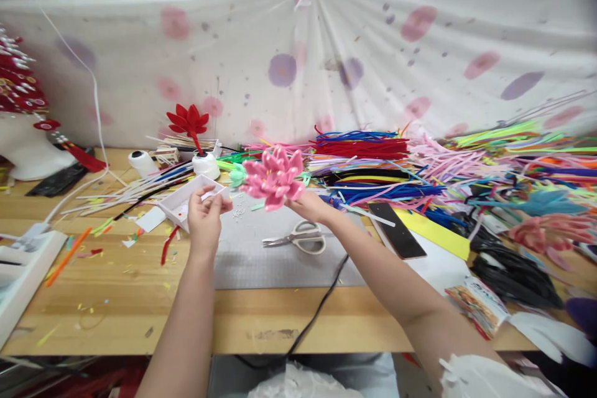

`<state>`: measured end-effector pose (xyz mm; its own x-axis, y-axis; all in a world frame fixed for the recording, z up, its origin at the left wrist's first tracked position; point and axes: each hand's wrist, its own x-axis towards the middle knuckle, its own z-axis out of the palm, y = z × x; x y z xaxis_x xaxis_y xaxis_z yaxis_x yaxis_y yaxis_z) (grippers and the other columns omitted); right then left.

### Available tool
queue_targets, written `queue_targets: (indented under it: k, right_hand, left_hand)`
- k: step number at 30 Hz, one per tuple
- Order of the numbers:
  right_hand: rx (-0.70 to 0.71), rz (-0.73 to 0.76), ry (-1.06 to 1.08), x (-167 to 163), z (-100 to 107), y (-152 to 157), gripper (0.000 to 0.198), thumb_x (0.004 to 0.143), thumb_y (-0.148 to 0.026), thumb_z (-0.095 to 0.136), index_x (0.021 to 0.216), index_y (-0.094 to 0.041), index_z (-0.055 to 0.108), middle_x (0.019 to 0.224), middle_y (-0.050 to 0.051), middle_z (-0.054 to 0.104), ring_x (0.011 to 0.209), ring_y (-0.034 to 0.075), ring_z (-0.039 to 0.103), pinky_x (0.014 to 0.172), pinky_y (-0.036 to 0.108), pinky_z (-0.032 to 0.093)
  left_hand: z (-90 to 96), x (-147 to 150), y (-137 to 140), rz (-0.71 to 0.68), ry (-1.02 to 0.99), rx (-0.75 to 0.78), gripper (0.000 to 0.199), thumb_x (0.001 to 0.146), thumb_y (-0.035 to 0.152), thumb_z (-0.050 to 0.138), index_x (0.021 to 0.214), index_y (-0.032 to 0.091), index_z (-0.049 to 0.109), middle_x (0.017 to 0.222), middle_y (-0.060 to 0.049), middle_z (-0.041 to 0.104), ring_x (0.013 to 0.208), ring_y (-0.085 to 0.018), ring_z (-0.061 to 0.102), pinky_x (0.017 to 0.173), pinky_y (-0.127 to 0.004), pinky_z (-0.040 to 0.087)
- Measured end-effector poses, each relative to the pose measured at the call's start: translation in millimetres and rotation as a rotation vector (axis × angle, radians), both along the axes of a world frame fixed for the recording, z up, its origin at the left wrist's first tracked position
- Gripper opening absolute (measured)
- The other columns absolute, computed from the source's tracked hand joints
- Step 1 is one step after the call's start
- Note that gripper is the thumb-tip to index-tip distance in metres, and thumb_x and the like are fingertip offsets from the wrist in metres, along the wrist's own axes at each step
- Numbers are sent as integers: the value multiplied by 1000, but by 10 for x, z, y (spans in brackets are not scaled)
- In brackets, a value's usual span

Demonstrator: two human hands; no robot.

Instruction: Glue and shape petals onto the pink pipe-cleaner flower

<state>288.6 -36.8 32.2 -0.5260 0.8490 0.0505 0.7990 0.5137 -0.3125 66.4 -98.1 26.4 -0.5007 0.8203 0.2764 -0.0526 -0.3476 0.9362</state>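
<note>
Above the grey cutting mat (280, 270) is a pink flower (275, 177) with layered petals and yellowish bits at its middle. My right hand (308, 205) grips it from behind and below; the petals hide the fingertips. A mint-green blossom (237, 174) shows at its left side. My left hand (205, 211) is closed, thumb and fingers pinched together, in front of a small white box (175, 202). Whatever it pinches is too small to make out. Small white beads (239, 210) lie on the mat, and scissors (298, 237) with pale handles rest below the flower.
Bundles of coloured pipe cleaners (359, 148) line the back of the table. A red flower (188, 121) stands in a white bottle (206, 165). To the right lie a black phone (397, 230), yellow paper (433, 233) and a snack packet (480, 306). A black cable (321, 305) crosses the front edge.
</note>
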Motion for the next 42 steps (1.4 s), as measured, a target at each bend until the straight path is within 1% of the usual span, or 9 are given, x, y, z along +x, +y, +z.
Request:
queue_targets:
  k: [2, 4, 8, 12, 15, 19, 31, 37, 42]
  right_hand:
    - [-41, 41, -153, 38, -26, -73, 57, 91, -54, 22, 83, -19, 67, 78, 6, 67, 74, 17, 60, 68, 24, 38]
    - [-53, 73, -266, 79, -41, -130, 60, 91, -53, 18, 86, -20, 68, 81, 7, 68, 76, 19, 62, 68, 25, 39]
    - [5, 44, -369, 158, -93, -202, 59, 93, -47, 18, 90, -18, 69, 87, 11, 70, 80, 21, 64, 68, 26, 40]
    - [40, -37, -380, 181, -223, -233, 53, 94, -44, 22, 92, -19, 68, 88, 10, 70, 83, 22, 65, 68, 26, 40]
    - [83, -107, -354, 145, -322, -235, 52, 94, -43, 22, 95, -19, 67, 90, 11, 70, 85, 22, 65, 69, 27, 40]
    - [86, -174, -328, 65, -397, -226, 55, 94, -44, 18, 98, -20, 67, 92, 11, 70, 87, 23, 65, 70, 28, 41]
    - [152, -310, -307, -61, -511, -183, 50, 93, -42, 22, 96, -18, 66, 91, 12, 70, 83, 25, 66, 65, 31, 43]
    - [147, -296, -295, -56, -521, -142, 52, 93, -44, 22, 96, -18, 66, 90, 12, 70, 85, 24, 66, 70, 31, 44]
    - [141, -311, -279, -23, -504, -143, 52, 94, -43, 20, 97, -18, 66, 92, 11, 70, 87, 23, 65, 71, 31, 43]
  left_hand:
    - [-12, 12, -4, -92, 29, 58, 45, 57, 23, 73, 98, 21, 55, 94, -3, 64, 87, -14, 61, 79, -27, 49]
    - [14, 21, -24, -160, 42, 78, 43, 61, 25, 70, 101, 22, 55, 110, -7, 60, 102, -17, 57, 85, -29, 46]
    - [129, -8, -98, -198, 72, 73, 33, 77, 42, 53, 102, 20, 57, 112, -9, 58, 94, -17, 57, 70, -27, 49]
    - [223, -11, -197, -292, 459, 52, 54, 70, 46, 63, 116, 23, 51, 118, -10, 53, 96, -20, 55, 65, -28, 49]
    - [249, 67, -257, -346, 794, 46, 72, 65, 46, 68, 129, 27, 40, 128, -11, 47, 108, -24, 50, 77, -34, 49]
    - [189, 199, -264, -250, 1026, 67, 69, 72, 48, 61, 132, 24, 37, 129, -12, 47, 117, -27, 44, 96, -44, 37]
    - [85, 495, -161, 130, 976, 115, 24, 84, 34, 47, 99, 18, 54, 95, -10, 60, 93, -23, 51, 85, -38, 38]
    - [-17, 479, -24, 181, 873, 140, 12, 84, 28, 44, 78, 20, 50, 72, -4, 52, 71, -17, 49, 68, -31, 40]
    - [0, 476, -54, 118, 826, 148, 21, 82, 39, 51, 89, 19, 53, 84, -6, 57, 78, -17, 52, 73, -32, 41]
